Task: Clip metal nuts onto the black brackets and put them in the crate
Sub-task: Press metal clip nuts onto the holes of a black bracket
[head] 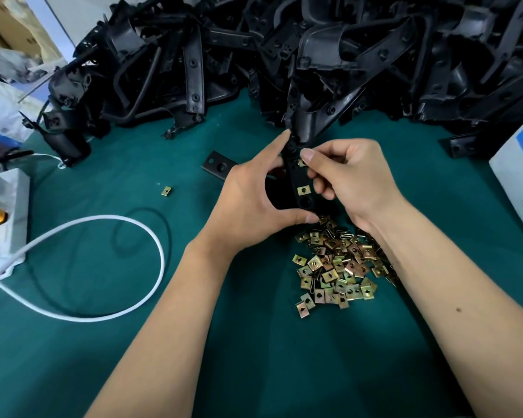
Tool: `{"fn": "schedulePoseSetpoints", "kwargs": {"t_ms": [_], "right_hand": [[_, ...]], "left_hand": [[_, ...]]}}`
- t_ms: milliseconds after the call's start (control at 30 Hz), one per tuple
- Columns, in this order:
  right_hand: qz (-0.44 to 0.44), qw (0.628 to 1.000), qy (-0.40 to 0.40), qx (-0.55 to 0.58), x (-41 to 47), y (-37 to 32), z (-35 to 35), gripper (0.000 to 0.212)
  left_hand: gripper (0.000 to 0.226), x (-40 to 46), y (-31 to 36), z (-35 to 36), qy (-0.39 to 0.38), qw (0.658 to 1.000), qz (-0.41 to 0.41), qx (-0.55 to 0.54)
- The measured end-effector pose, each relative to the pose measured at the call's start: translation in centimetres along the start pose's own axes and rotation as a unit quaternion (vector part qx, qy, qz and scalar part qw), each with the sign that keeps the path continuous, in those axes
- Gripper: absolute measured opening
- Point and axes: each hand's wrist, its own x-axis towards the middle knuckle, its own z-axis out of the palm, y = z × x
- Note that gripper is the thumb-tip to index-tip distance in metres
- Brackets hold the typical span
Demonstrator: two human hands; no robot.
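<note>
Over the green mat: both hands work just above the loose nuts, so a fresh one is a short reach away
Held bracket: one black bracket, upright and slightly tilted between the hands, its flat strip turned up toward the camera so the mounting holes can be seen
Left hand: clasped around the strip, forefinger at the top and thumb at the bottom end; this looks like bracing it against the push
Right hand: thumb and fingers pinched on the upper nut at the strip's edge, apparently sliding it home; whether it is fully seated I cannot tell
Lower nut: already clipped on the same strip, so two nuts show on this bracket
Nut pile: several dozen brass-coloured nuts, too many and too overlapped to count, lying under the right wrist
Stray nut: one, alone on the mat well to the left
Bracket heap: dozens tangled across the far edge, uncountable
Loose flat piece: one black plate just left of the left hand
White cable: one loop, clear of the work
Crate: not in view, so this bracket's drop-off lies outside the frame
</note>
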Motion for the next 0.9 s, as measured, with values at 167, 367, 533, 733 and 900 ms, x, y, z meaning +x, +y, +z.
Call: {"fn": "schedulePoseSetpoints", "kwargs": {"t_ms": [167, 367, 533, 733, 900], "right_hand": [[0.031, 0.999, -0.026, 0.022, -0.1, -0.2, -0.2, 0.018], [0.065, 0.998, -0.020, 0.013, -0.3, -0.4, -0.1, 0.024], [0.031, 0.999, -0.011, -0.027, -0.5, -0.6, 0.1, 0.028], [-0.071, 0.984, 0.060, -0.150, -2.7, -2.7, 1.2, 0.020], [-0.102, 0.972, 0.130, -0.166, -6.3, -6.2, -2.8, 0.034]], "left_hand": [[0.124, -0.1, -0.4, 0.4, 0.009, 1.000, 0.006, 0.014], [0.125, 0.0, 0.0, 0.5, 0.011, 1.000, -0.002, 0.014], [0.127, 0.0, 0.7, 0.5, 0.001, 1.000, -0.013, 0.023], [0.121, 0.4, 3.2, 0.6, 0.075, 0.991, -0.034, 0.103], [0.093, 2.4, 10.2, 4.7, 0.110, 0.977, 0.041, 0.179]]}}
